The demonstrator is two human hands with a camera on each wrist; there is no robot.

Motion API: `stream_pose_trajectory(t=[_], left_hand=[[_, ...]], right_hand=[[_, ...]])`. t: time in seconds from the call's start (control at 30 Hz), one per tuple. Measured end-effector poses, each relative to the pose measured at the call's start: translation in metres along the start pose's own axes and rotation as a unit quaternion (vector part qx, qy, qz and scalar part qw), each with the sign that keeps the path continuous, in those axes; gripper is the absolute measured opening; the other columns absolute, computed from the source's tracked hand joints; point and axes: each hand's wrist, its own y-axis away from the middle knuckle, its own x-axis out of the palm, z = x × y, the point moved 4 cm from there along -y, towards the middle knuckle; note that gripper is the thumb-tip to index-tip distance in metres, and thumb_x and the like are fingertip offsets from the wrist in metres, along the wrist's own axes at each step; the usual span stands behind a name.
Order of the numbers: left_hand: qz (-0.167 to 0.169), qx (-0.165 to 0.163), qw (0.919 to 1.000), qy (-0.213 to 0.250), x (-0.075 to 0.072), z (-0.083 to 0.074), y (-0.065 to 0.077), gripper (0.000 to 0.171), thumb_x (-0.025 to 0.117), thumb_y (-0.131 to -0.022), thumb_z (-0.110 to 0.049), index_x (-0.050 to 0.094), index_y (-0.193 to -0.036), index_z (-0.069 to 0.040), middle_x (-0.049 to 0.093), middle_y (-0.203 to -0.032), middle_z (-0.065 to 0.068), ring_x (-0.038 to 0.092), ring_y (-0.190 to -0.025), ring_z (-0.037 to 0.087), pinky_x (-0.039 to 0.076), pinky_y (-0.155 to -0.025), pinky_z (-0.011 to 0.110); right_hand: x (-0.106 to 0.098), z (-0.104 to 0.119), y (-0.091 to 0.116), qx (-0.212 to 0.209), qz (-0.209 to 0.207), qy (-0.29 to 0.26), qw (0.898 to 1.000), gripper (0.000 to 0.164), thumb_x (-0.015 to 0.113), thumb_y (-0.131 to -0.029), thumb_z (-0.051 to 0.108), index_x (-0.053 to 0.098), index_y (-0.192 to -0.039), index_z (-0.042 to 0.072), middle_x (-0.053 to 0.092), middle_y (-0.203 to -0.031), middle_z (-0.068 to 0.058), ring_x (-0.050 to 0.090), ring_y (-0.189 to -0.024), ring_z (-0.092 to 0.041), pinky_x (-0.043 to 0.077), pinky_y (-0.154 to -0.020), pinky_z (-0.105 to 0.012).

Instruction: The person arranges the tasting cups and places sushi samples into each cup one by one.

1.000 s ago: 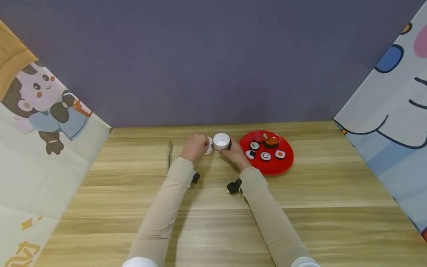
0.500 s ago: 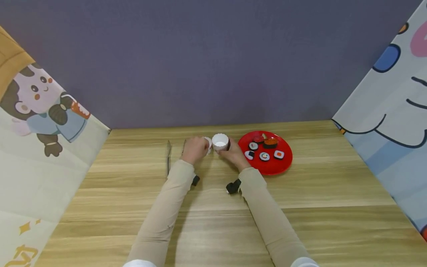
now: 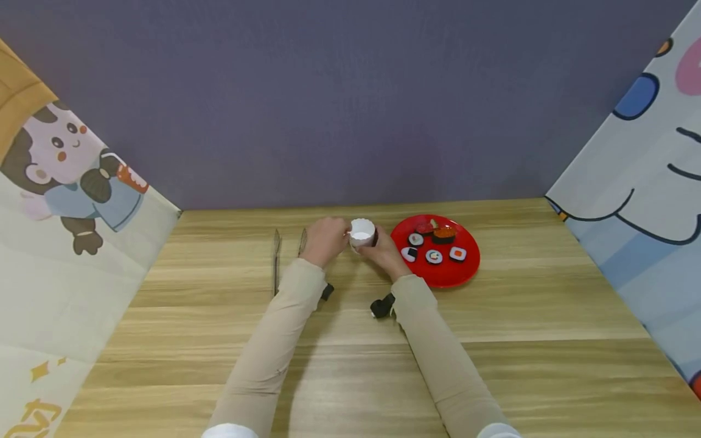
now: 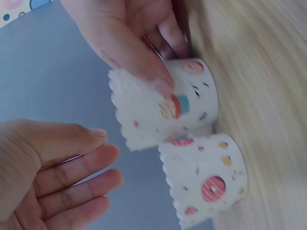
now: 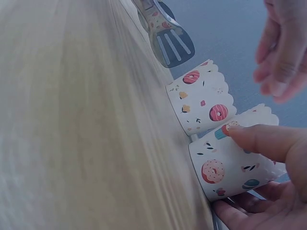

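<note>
A white paper baking cup with a scalloped rim and printed treats stands on the table, its mouth up. My right hand holds it from the side, thumb on the near wall and fingers behind. Right beside it is a second printed cup, mostly hidden behind my left hand in the head view. My left hand hovers by the rims with its fingers loosely bent and nothing between them; in the head view the left hand overlaps the second cup.
Right of the cups lies a red plate with several sushi pieces. On the left are metal tongs, whose slotted head shows in the right wrist view. A dark grey wall rises behind the wooden table.
My left hand has come off the second cup and shifted slightly up and right, covering that cup in the head view. The right hand stays on its cup.
</note>
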Motion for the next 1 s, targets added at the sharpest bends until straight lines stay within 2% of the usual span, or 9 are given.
stream_pose_trajectory(t=[0.1, 0.27, 0.5, 0.73, 1.0], left_hand=[[-0.008, 0.012, 0.9999, 0.001, -0.001, -0.007, -0.003, 0.007, 0.067, -0.082, -0.008, 0.073, -0.080, -0.010, 0.069, -0.075, 0.003, 0.061, -0.062, 0.018, 0.050, -0.057, 0.034], [0.000, 0.026, 0.9995, 0.017, 0.003, -0.017, -0.006, 0.007, 0.067, -0.085, -0.010, 0.074, -0.085, -0.008, 0.071, -0.080, 0.005, 0.065, -0.068, 0.020, 0.052, -0.061, 0.033], [-0.007, 0.054, 0.9983, 0.021, 0.009, -0.028, -0.007, 0.013, 0.066, -0.085, -0.010, 0.071, -0.073, -0.010, 0.067, -0.069, 0.002, 0.059, -0.060, 0.016, 0.049, -0.056, 0.031], [-0.017, 0.051, 0.9985, 0.012, 0.009, -0.031, -0.006, 0.016, 0.069, -0.081, -0.011, 0.067, -0.065, -0.010, 0.065, -0.065, 0.002, 0.059, -0.058, 0.017, 0.049, -0.054, 0.034], [-0.012, 0.045, 0.9989, -0.003, 0.013, -0.032, -0.009, 0.023, 0.064, -0.084, -0.008, 0.064, -0.061, -0.011, 0.061, -0.060, 0.002, 0.053, -0.053, 0.015, 0.048, -0.051, 0.033]], right_hand=[[0.000, 0.000, 0.000, -0.003, 0.001, 0.001, 1.000, 0.069, 0.067, -0.082, 0.008, 0.033, -0.140, -0.002, 0.043, -0.139, -0.019, 0.042, -0.125, -0.032, 0.033, -0.106, -0.043], [0.000, 0.002, 0.002, -0.016, 0.002, -0.007, 1.000, 0.066, 0.066, -0.081, 0.007, 0.035, -0.138, -0.004, 0.045, -0.136, -0.020, 0.044, -0.121, -0.033, 0.036, -0.103, -0.044], [-0.001, 0.001, 0.003, -0.024, -0.008, -0.016, 1.000, 0.059, 0.063, -0.080, 0.004, 0.039, -0.133, -0.006, 0.049, -0.130, -0.022, 0.047, -0.114, -0.031, 0.038, -0.100, -0.043], [-0.001, 0.001, 0.001, -0.033, -0.013, -0.002, 0.999, 0.060, 0.061, -0.080, 0.004, 0.039, -0.134, -0.007, 0.048, -0.133, -0.023, 0.046, -0.120, -0.031, 0.035, -0.103, -0.042], [-0.002, 0.003, 0.000, -0.037, -0.020, -0.011, 0.999, 0.059, 0.061, -0.079, 0.002, 0.040, -0.133, -0.008, 0.049, -0.132, -0.023, 0.045, -0.120, -0.032, 0.035, -0.104, -0.041]])
